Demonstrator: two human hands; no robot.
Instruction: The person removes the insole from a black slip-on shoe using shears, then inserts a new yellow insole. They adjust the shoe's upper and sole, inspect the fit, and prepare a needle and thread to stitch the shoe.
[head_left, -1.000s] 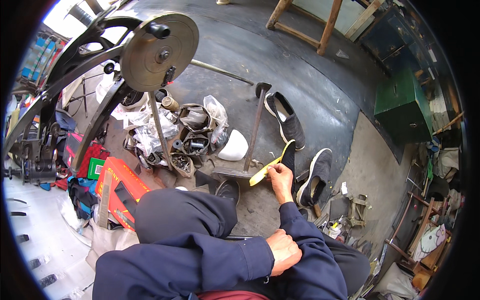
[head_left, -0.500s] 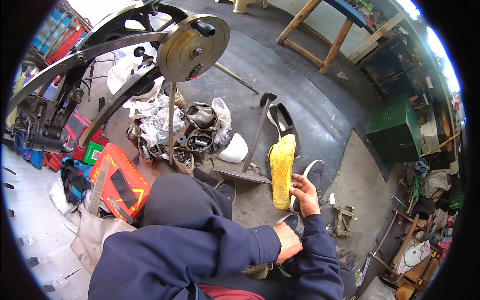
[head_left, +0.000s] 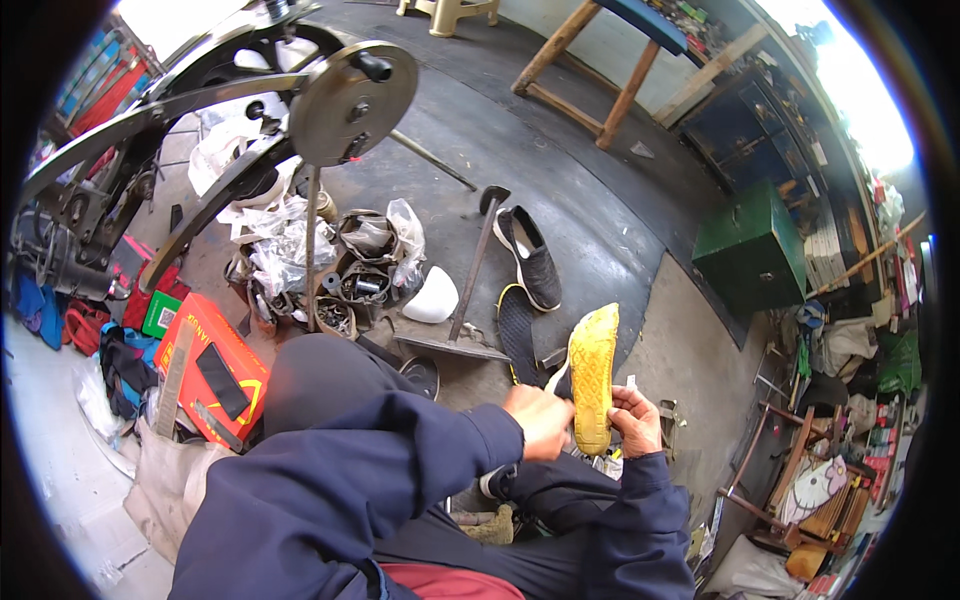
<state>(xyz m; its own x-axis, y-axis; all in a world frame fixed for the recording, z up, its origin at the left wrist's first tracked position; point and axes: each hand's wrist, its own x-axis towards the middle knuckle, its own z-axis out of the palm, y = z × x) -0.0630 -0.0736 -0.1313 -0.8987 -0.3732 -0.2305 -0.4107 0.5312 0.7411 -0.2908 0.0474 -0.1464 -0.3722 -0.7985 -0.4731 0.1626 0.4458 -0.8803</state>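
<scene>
A yellow shoe sole point(head_left: 594, 375) with a latticed surface is upright in front of me, toe end away. My right hand point(head_left: 635, 422) pinches its right edge near the heel, thumb toward me. Close against the heel's left side is my left hand point(head_left: 540, 420), its fingers curled; whatever they hold is hidden. Part of a dark shoe with a white edge shows behind the sole. Beyond lie a black slip-on shoe point(head_left: 530, 262) with a white midsole and a black sole piece point(head_left: 517, 328) with a yellow rim.
A metal shoe stand point(head_left: 476, 270) rises left of the shoes. Bags of small parts point(head_left: 365, 280) and a hand-cranked machine point(head_left: 352, 105) stand further left. A phone point(head_left: 222, 382) lies on a red box point(head_left: 195, 345). At right are a green case point(head_left: 750, 250) and a wooden stool point(head_left: 625, 90).
My left hand has risen from near my right wrist to the sole's heel. The sole has shifted right and nearer in my right hand. The view has turned, uncovering the black sole piece.
</scene>
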